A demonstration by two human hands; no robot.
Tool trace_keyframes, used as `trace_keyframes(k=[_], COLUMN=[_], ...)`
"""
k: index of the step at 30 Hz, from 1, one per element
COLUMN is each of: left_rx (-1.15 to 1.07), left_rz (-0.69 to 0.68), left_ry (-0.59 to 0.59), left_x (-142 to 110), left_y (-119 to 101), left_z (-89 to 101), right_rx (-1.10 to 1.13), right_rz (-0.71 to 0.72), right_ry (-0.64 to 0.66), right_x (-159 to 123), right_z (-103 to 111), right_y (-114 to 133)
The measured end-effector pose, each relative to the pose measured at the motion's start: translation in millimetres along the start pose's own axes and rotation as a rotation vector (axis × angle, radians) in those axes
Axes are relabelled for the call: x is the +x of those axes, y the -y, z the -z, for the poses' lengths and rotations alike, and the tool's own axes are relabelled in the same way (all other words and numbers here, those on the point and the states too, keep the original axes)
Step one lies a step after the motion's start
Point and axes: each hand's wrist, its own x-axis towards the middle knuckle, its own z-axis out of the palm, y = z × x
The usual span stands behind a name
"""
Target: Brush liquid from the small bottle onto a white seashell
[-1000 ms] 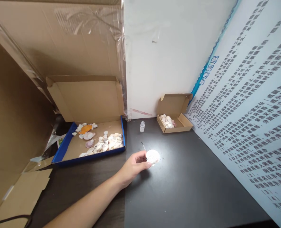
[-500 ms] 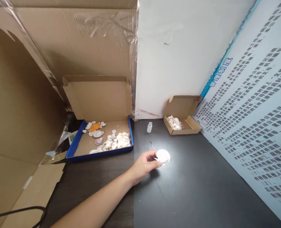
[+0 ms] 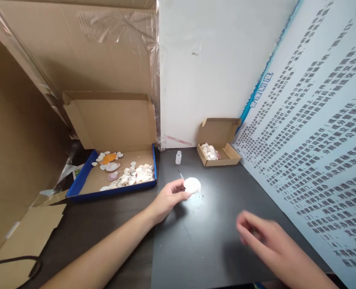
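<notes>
My left hand (image 3: 169, 200) is closed on the edge of a round white seashell (image 3: 192, 185), pinched between thumb and fingers just above the dark table. Behind these fingers a thin stick with a dark tip (image 3: 181, 174) shows; its lower end is hidden. Small dark specks lie on the table below the shell. At the lower right, my right hand (image 3: 260, 237) is above the table, apart from the shell, with its fingers curled toward the thumb. Motion blurs its fingertips, and I cannot make out anything in them.
A small bottle (image 3: 178, 157) stands behind the shell. On the left, a blue-edged cardboard box (image 3: 112, 194) holds many shells, one of them orange. A smaller open cardboard box (image 3: 223, 162) at the back right also holds shells. A printed panel (image 3: 316, 160) borders the right side.
My right hand has come into view at the lower right. The whole scene has shifted left in the view, while my left hand still holds the shell.
</notes>
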Motion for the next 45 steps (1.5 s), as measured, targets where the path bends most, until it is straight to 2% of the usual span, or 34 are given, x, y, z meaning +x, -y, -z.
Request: trace_keyframes(k=[1,3,5,7,10,13,16,21,25,28,31,35,39,43,45], left_rx=[0.0,-0.012,-0.025,-0.033,-0.036,-0.035,-0.014,-0.05,-0.064,0.032,0.19,0.254,0.263,0.289,0.299], left_rz=[-0.008,-0.023,-0.045,-0.062,-0.061,-0.048,-0.035,0.019,0.045,0.051,0.087,0.108,0.093,0.121,0.129], left_ry=[0.005,-0.008,-0.03,-0.054,-0.068,-0.059,-0.037,-0.023,-0.02,-0.065,-0.115,-0.132,-0.126,-0.116,-0.113], left_x=[0.9,3.0,5.7,8.4,11.0,11.5,10.9,10.0,8.6,7.5,7.5,9.2,10.0,9.2,9.1], left_y=[-0.1,-1.1,-3.2,-5.7,-6.7,-3.3,0.4,-0.9,-3.5,-2.7,0.8,6.3,6.6,3.8,4.1], left_z=[-0.4,-2.6,-6.1,-9.6,-12.0,-11.6,-11.8,-13.5,-8.4,-1.8,2.2,2.2,0.4,0.2,0.9], right_rx=[-0.016,-0.024,-0.037,-0.03,0.048,0.113,0.157,0.173,0.219,0.327,0.483,0.585,0.481,0.413,0.44], right_rz=[0.077,0.233,0.358,0.428,0.49,0.558,0.554,0.498,0.399,0.319,0.346,0.463,0.491,0.413,0.431], right_ry=[-0.071,-0.118,-0.156,-0.18,-0.253,-0.316,-0.323,-0.301,-0.316,-0.393,-0.45,-0.361,-0.256,-0.329,-0.318], right_x=[25.0,71.1,105.8,127.7,143.2,149.4,151.8,152.9,154.9,154.7,151.7,146.7,144.3,143.6,142.7], right_z=[1.9,-0.9,-9.7,-20.4,-34.0,-42.3,-45.7,-43.2,-34.7,-26.4,-19.9,-18.1,-19.9,-18.7,-18.4], right_y=[7.8,21.0,28.5,30.2,26.9,23.8,24.0,24.1,19.3,14.3,8.9,5.1,7.9,11.9,12.9])
